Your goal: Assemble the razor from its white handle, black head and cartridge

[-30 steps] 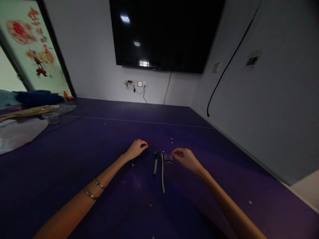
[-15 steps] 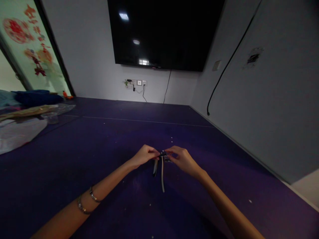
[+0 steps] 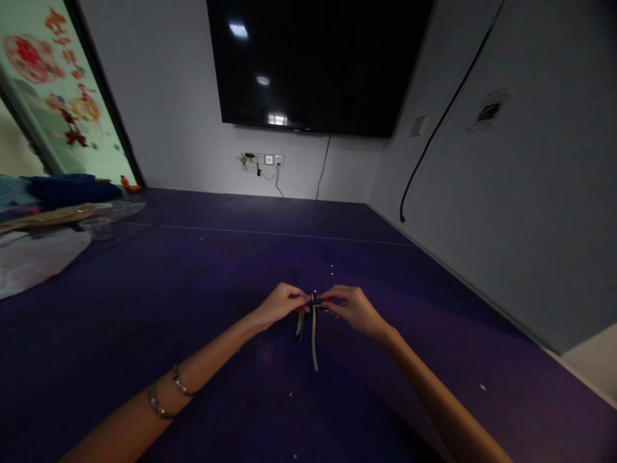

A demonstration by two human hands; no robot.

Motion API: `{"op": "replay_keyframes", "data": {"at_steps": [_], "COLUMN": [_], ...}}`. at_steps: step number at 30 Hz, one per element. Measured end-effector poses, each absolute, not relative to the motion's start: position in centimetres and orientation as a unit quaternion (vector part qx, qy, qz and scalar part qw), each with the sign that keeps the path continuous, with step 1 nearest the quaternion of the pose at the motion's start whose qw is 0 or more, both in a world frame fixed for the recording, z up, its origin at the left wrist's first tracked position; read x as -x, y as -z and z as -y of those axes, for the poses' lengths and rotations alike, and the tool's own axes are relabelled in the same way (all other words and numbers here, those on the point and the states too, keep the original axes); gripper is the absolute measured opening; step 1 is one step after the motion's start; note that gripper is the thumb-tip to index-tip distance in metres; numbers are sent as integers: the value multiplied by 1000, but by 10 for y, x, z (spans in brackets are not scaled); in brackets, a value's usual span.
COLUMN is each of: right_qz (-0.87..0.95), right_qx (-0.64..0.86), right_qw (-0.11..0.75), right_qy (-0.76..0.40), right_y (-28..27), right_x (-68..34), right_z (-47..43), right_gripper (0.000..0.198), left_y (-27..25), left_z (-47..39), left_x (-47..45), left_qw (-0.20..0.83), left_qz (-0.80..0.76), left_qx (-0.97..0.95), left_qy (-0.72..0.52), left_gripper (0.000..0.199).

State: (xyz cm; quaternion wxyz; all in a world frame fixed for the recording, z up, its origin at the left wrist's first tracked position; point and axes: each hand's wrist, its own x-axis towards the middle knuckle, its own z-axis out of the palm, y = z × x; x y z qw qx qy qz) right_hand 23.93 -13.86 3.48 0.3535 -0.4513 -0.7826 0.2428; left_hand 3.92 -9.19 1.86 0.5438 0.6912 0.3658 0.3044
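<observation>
My left hand (image 3: pixel 284 302) and my right hand (image 3: pixel 351 307) face each other low over the purple surface (image 3: pixel 202 360). Between their fingertips is a small dark piece (image 3: pixel 315 301), pinched from both sides; its kind is too small to make out. A pale, narrow strip (image 3: pixel 314 341) runs from beside that piece toward me. Left of it, a shorter black-and-white strip (image 3: pixel 299 325) hangs or lies below my left fingers. Part of another small dark thing (image 3: pixel 323 310) shows under my right fingertips.
White scraps (image 3: pixel 331 265) dot the surface. At the left lie a white plastic bag (image 3: pixel 43 257) and dark blue cloth (image 3: pixel 72 188). A large television (image 3: pixel 318 64) hangs on the far wall above sockets (image 3: pixel 268 159). A black cable (image 3: pixel 434 132) hangs down the right wall.
My right fingers have closed in on the dark piece and sit slightly lower. The pale strip's upper end now shows above the piece. My left hand has barely moved.
</observation>
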Motion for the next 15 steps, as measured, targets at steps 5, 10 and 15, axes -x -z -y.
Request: {"op": "replay_keyframes", "data": {"at_steps": [5, 10, 15], "right_qz": [743, 726, 739], "right_qx": [485, 534, 542], "right_qw": [372, 354, 341], "right_qy": [-272, -249, -208], "right_y": [-22, 4, 21], "right_x": [-255, -271, -272], "right_z": [126, 111, 107], "right_gripper": [26, 25, 24], "left_y": [-22, -17, -3], "left_z": [91, 88, 75], "left_x": [-40, -50, -68], "left_qw": [335, 155, 95], "left_qz": [-357, -301, -279], "left_qx": [-811, -904, -930], "left_qy": [-320, -260, -219], "left_gripper": [20, 27, 34]}}
